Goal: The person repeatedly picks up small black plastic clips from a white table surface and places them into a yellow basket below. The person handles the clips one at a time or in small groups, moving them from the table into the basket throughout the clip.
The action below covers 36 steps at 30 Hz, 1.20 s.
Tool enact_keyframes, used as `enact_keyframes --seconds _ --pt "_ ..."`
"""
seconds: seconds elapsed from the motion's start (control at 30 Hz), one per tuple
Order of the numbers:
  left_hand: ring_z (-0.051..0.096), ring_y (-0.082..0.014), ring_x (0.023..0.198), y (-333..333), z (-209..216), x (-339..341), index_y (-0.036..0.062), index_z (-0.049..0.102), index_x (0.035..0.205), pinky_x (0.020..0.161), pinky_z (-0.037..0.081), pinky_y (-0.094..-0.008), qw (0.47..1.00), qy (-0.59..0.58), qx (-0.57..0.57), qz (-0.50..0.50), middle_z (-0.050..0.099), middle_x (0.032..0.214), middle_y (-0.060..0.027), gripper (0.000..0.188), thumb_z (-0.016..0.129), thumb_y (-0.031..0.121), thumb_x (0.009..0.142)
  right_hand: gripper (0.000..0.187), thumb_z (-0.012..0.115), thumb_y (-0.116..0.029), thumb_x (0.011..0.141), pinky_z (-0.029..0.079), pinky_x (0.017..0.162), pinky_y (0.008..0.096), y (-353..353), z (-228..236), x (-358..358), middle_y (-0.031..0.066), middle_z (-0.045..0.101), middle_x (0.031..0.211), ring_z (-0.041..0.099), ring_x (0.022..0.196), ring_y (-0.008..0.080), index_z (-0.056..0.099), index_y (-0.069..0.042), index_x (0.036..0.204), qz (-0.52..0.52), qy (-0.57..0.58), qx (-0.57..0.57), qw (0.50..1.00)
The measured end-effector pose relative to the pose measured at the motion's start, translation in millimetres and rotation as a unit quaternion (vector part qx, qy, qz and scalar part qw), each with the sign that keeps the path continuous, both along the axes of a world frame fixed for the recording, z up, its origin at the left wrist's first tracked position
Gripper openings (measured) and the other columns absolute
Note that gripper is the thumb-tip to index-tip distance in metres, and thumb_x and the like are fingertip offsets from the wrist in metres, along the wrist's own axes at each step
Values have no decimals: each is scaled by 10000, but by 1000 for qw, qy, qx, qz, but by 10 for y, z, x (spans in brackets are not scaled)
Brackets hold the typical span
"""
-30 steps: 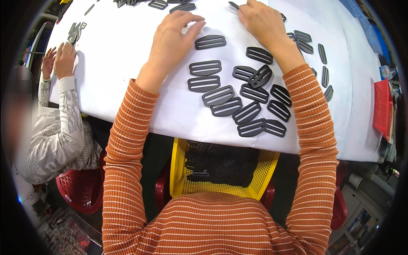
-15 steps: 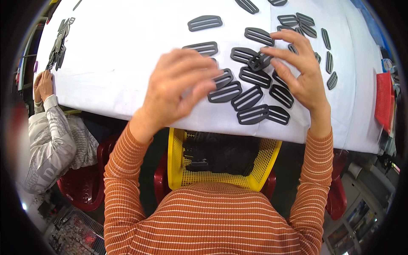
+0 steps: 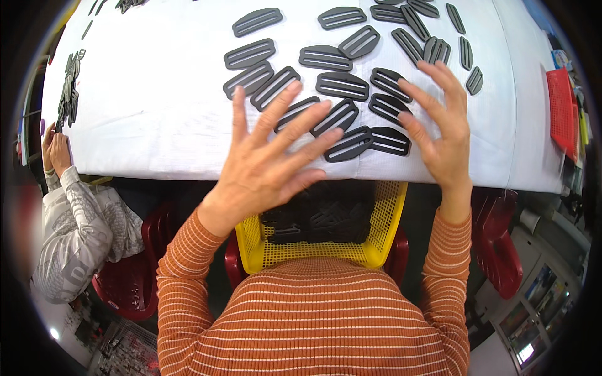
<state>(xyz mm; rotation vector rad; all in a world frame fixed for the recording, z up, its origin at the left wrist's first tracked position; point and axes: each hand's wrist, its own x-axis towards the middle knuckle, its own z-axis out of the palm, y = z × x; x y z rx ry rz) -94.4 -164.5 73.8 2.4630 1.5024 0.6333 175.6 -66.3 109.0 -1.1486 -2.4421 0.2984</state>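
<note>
Black plastic strap slide buckles, each with two long slots, lie scattered over the white table. My left hand is open, its fingers spread over the near-left buckles. It partly hides one slotted buckle under its fingers. My right hand is open too, with fingers curved and apart. Its fingertips are at the edges of two buckles on the right; whether they touch is unclear. One buckle rests partly on another beyond my hands. Neither hand holds anything.
A yellow basket with many black pieces stands against my body below the table edge. To the right is a red basket. At the far left, a co-worker's hands are beside a row of black pieces.
My right hand has come away from the buckle its fingertips were at and moved nearer the front. My left hand has spread its fingers over the buckles. The whole view has shifted.
</note>
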Motion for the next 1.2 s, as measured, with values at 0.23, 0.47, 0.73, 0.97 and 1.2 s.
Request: enact_keyframes --seconds 0.23,0.47,0.73,0.97,1.2 --pt "264 -302 1472 -19 -5 28 402 644 1272 1200 21 -635 1000 12 -20 -15 440 1519 45 419 610 486 862 537 822 -209 720 277 1147 485 -258 -23 73 92 495 1436 342 1404 346 688 -172 1239 -54 13 -68 996" --pt "284 -269 1467 -34 -113 10 391 636 1258 1190 33 -662 999 -32 -23 -16 425 1523 47 457 710 463 813 544 816 -172 712 225 1169 528 -258 -105 121 79 493 1444 327 1427 333 687 -177 1240 -47 23 -75 996" --pt "404 -297 1392 -56 -102 49 269 692 1211 1192 197 -571 996 -79 27 2 543 1415 -10 411 726 363 812 375 768 -178 784 352 1023 447 -150 -92 -218 49 609 1192 524 1157 265 712 -122 1151 -15 13 -6 1000" --pt "560 -308 1167 -40 -56 144 62 708 1177 1012 434 -425 975 -167 80 123 646 1228 -107 350 684 63 828 252 793 -254 754 378 857 387 -8 -120 -559 27 593 909 545 919 219 720 -61 899 -13 -56 60 997" --pt "539 -265 1037 203 12 495 45 696 1155 886 417 -378 970 -97 81 206 627 1181 -49 368 745 119 797 254 731 -269 832 371 953 458 -20 -183 -477 30 608 1099 530 1072 236 734 -170 1065 -5 -14 32 999"
